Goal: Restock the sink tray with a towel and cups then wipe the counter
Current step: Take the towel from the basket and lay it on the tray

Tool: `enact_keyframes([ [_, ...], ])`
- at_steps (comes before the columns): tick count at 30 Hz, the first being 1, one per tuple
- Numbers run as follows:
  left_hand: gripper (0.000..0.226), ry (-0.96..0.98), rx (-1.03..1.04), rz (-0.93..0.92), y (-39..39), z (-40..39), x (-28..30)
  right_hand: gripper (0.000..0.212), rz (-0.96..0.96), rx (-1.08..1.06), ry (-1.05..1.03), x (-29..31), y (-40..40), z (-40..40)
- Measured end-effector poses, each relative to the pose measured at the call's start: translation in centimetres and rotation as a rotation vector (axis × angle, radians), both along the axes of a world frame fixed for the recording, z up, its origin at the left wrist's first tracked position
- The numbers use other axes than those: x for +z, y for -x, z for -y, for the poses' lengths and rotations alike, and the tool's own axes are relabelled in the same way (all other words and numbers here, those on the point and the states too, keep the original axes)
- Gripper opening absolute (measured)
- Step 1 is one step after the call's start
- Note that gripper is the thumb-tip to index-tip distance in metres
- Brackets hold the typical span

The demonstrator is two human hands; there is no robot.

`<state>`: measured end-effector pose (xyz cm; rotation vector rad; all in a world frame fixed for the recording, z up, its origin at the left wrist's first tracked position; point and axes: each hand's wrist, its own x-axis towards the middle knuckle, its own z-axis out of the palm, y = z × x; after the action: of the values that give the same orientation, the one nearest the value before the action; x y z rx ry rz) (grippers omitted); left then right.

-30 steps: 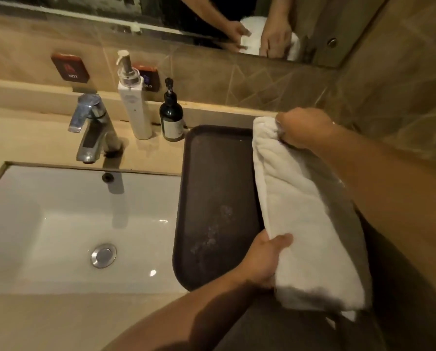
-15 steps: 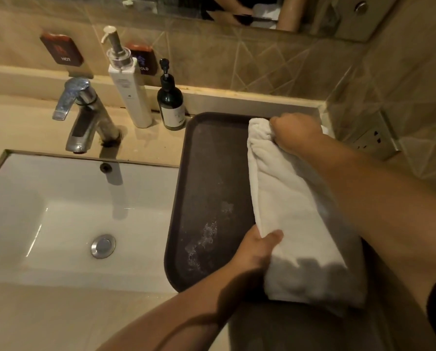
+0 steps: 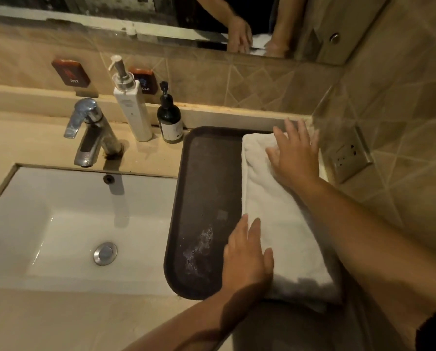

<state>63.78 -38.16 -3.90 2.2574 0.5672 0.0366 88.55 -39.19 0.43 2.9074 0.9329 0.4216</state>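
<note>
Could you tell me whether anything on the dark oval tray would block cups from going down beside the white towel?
Nothing visible does. The folded white towel fills the right side of the dark oval tray, under the open left hand and right hand. The tray's left half is bare apart from a pale smear near the front.

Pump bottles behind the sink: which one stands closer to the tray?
The short dark bottle with the black pump, standing right by the tray's far left corner. The tall white bottle stands on its other side, nearer the faucet.
</note>
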Motion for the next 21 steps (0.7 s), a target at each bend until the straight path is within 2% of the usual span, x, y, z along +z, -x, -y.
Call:
enact_keyframes([
  [1,0.064,-0.094,-0.078,0.016,-0.3,0.6,-0.1,0.058,-0.028,0.005,-0.018,-0.5,0.9,0.6],
  [4,0.073,-0.270,-0.350,-0.043,-1.4,2.0,-1.6,0.068,-0.207,-0.004,0.099,-2.6,2.6,2.8],
  [7,0.075,-0.357,-0.474,-0.128,-1.6,2.2,-3.9,0.069,-0.256,-0.039,0.119,-4.5,2.0,3.8],
  [11,0.076,-0.390,-0.495,-0.160,-1.2,2.0,-4.7,0.070,-0.286,-0.046,0.128,-5.2,1.5,3.6],
  [17,0.076,-0.357,-0.581,-0.189,-1.2,0.3,-1.6,0.072,-0.438,-0.048,0.206,-2.4,1.1,3.3],
  [21,0.065,-0.313,-0.667,-0.245,-1.9,-2.2,2.5,0.055,-0.489,-0.048,0.254,1.3,2.2,4.0],
])
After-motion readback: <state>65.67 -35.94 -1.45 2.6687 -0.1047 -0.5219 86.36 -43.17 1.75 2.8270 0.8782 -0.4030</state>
